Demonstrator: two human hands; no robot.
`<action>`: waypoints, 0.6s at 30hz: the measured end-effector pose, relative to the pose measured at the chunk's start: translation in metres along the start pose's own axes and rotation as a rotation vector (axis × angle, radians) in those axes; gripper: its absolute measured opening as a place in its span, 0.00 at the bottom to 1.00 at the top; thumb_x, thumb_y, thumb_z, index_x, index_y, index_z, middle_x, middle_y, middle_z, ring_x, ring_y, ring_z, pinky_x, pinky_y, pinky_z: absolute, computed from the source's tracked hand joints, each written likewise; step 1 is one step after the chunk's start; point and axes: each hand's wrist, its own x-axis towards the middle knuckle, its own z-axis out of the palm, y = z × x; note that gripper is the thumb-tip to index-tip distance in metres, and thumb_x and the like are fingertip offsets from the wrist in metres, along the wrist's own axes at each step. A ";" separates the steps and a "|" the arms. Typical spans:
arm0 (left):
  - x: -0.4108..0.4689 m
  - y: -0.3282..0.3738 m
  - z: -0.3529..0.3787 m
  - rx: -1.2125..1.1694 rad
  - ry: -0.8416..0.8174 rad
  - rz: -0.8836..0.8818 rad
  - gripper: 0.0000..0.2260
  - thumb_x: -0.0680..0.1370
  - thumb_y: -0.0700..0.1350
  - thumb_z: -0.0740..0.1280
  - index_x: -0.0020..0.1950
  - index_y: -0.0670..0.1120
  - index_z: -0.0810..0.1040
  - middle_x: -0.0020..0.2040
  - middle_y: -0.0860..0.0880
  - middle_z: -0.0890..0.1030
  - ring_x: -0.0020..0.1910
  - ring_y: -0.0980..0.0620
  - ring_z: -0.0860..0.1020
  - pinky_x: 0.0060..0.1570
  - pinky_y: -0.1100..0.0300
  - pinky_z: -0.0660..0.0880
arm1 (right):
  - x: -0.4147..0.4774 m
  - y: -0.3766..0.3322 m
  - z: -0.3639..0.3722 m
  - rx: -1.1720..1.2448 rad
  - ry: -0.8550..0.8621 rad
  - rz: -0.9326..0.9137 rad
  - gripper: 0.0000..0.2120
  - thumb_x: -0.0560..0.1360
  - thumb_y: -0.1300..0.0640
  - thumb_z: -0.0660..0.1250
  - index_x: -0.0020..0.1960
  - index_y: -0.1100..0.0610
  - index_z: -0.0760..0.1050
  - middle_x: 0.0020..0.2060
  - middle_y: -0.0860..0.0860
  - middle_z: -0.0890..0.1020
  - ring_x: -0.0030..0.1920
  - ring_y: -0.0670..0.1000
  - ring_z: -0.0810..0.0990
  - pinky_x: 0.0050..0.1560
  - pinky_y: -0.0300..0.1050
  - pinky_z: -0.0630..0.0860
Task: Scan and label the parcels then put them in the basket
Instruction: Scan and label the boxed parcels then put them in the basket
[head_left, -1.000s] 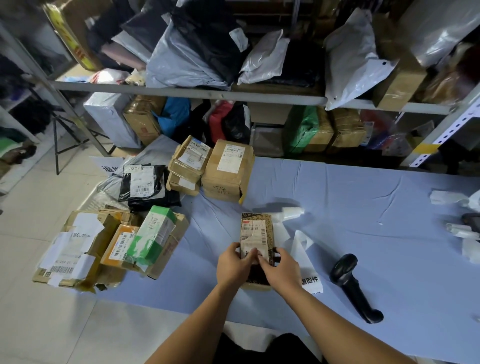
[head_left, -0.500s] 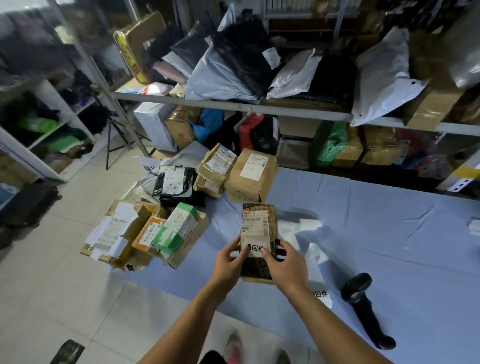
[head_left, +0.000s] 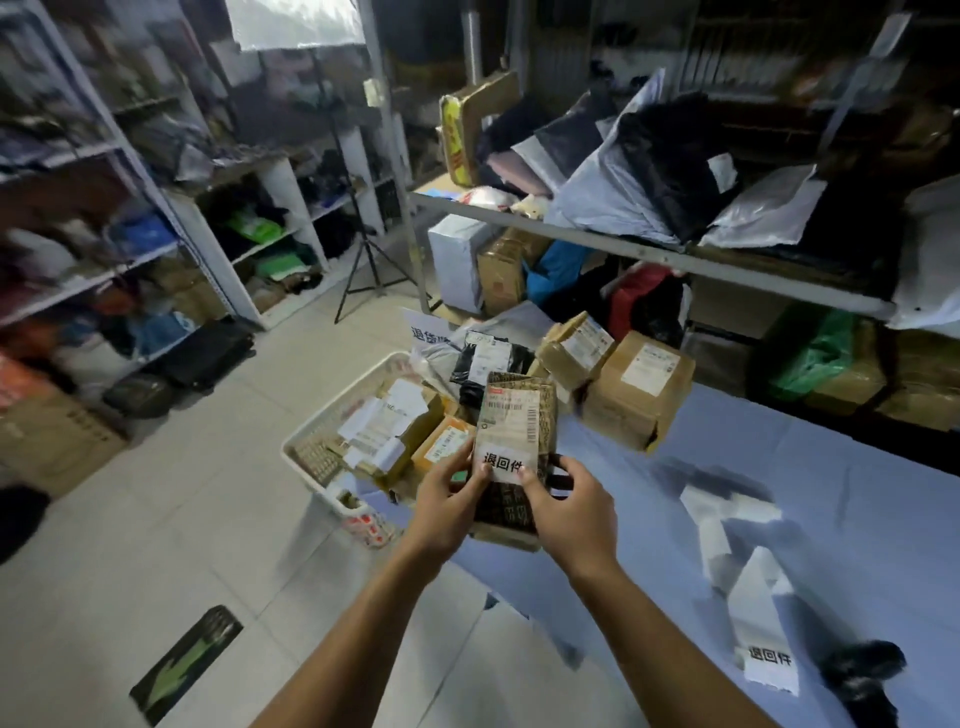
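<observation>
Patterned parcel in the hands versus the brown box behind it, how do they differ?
The patterned parcel is dark and printed; the brown box is plain cardboard. The left hand and right hand hold the parcel; the box rests on the blue table. The parcel has an extra white sticker with black characters; the box shows one label. Both bear white shipping labels.

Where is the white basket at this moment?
In the head view, the white basket is left of centre, beside the left end of the blue-covered table, left of the patterned parcel held in the left hand and right hand.
</observation>
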 end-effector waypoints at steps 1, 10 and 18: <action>-0.001 0.002 -0.019 -0.006 -0.003 0.022 0.19 0.82 0.46 0.64 0.74 0.52 0.71 0.62 0.50 0.81 0.53 0.56 0.83 0.49 0.54 0.82 | -0.004 -0.012 0.014 0.003 -0.004 -0.019 0.20 0.75 0.41 0.69 0.63 0.49 0.78 0.54 0.47 0.84 0.52 0.48 0.82 0.49 0.43 0.77; -0.003 0.002 -0.222 -0.083 0.086 0.076 0.16 0.82 0.44 0.66 0.67 0.60 0.75 0.54 0.51 0.84 0.52 0.53 0.84 0.47 0.57 0.82 | -0.050 -0.120 0.178 0.104 -0.038 -0.069 0.30 0.65 0.30 0.66 0.58 0.49 0.78 0.45 0.45 0.84 0.46 0.48 0.84 0.47 0.53 0.83; 0.030 -0.035 -0.366 -0.089 0.139 -0.020 0.19 0.82 0.45 0.65 0.72 0.55 0.73 0.58 0.51 0.83 0.54 0.55 0.83 0.48 0.58 0.81 | -0.045 -0.174 0.318 0.134 -0.209 -0.049 0.13 0.71 0.40 0.72 0.52 0.43 0.76 0.45 0.42 0.83 0.47 0.46 0.83 0.50 0.55 0.82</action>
